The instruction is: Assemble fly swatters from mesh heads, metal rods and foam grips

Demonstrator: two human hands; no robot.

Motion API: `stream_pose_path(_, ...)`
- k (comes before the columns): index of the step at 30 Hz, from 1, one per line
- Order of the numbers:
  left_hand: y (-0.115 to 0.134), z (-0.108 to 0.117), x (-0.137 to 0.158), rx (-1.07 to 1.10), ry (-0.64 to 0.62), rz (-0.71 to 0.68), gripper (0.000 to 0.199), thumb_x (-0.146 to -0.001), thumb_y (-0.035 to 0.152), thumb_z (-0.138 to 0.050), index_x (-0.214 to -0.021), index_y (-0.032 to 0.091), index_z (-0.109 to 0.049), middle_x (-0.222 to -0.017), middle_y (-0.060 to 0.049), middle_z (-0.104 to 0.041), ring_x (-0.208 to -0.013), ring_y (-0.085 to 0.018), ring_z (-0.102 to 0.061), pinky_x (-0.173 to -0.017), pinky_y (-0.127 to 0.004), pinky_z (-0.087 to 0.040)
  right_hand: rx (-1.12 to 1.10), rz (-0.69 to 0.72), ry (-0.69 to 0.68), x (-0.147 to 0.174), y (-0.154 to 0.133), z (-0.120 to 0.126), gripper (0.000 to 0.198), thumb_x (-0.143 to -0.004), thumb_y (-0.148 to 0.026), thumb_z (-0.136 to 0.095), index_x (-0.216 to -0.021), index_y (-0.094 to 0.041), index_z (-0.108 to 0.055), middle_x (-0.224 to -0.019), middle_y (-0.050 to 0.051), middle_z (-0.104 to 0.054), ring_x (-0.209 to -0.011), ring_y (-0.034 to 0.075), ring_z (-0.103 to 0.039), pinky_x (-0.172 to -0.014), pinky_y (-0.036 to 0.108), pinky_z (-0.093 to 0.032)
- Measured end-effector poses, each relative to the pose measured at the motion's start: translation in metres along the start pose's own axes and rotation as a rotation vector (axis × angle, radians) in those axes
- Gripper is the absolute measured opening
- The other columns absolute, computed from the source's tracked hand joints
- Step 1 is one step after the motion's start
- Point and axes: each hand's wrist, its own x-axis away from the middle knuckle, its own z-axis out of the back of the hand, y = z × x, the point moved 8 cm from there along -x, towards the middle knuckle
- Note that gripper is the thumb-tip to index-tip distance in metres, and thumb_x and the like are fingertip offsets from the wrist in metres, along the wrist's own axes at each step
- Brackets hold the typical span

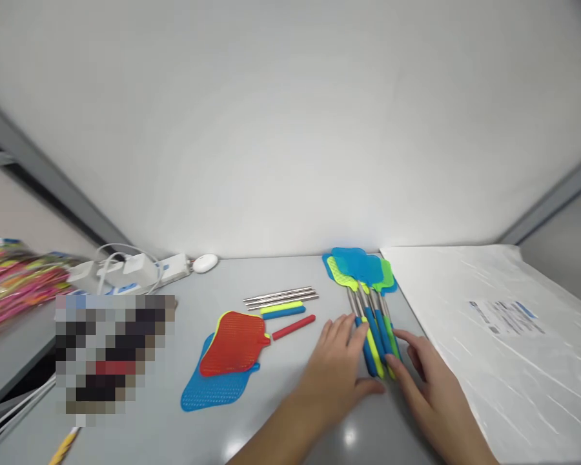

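Observation:
Several assembled fly swatters point(378, 332) lie side by side, blue, yellow and green, their heads overlapping toward the wall and their handles toward me. My left hand point(336, 368) rests along the left side of the handles, fingers stretched out and thumb apart. From the right, my right hand point(428, 381) touches the handles with its fingertips, thumb and forefinger apart. Left of the hands lie a red swatter head point(235, 345), a blue swatter head point(215, 391), a loose red handle point(294, 327), a yellow handle point(281, 308), a blue handle point(284, 313) and metal rods point(281, 297).
On the right, a white plastic sheet or bag point(503, 368) with a printed label covers the table. A power strip point(174, 266) with plugs and a white oval device point(205, 263) sit at the back left, near a pixelated patch. Bagged colourful items point(19, 281) lie far left.

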Motion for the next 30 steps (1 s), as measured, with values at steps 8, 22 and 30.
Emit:
stream_pose_path(8,-0.013,0.048,0.043,-0.208,0.150,0.022,0.047,-0.096,0.053,-0.038,-0.132,0.023,-0.047,-0.141,-0.006,-0.051,-0.137,-0.028,-0.034,-0.111,-0.058,-0.027,0.182,0.440,-0.308,-0.050,-0.079,-0.012,0.025,-0.096,-0.040,-0.045,-0.116,-0.027,-0.053,-0.101,0.007,-0.059,-0.091,0.021,-0.062,-0.075,0.033,-0.051)
stream_pose_path(22,-0.048,0.057,0.101,-0.463,0.371,0.096,0.031,-0.098,0.029,-0.040,-0.124,0.021,-0.055,-0.122,-0.007,-0.061,-0.115,-0.026,-0.048,-0.106,-0.060,-0.029,0.348,0.673,-0.608,-0.162,-0.169,-0.164,0.025,-0.091,-0.040,-0.048,-0.093,-0.023,-0.067,-0.089,0.005,-0.064,-0.072,0.019,-0.061,-0.067,0.031,-0.045)
stream_pose_path(30,-0.060,0.055,0.105,-0.470,0.496,0.178,0.018,-0.094,0.026,-0.048,-0.087,0.020,-0.064,-0.131,-0.007,-0.058,-0.120,-0.029,-0.047,-0.105,-0.060,-0.032,0.288,0.709,-0.708,-0.156,-0.170,-0.165,0.027,-0.090,-0.042,-0.049,-0.098,-0.023,-0.066,-0.086,0.004,-0.064,-0.072,0.019,-0.059,-0.067,0.032,-0.046)
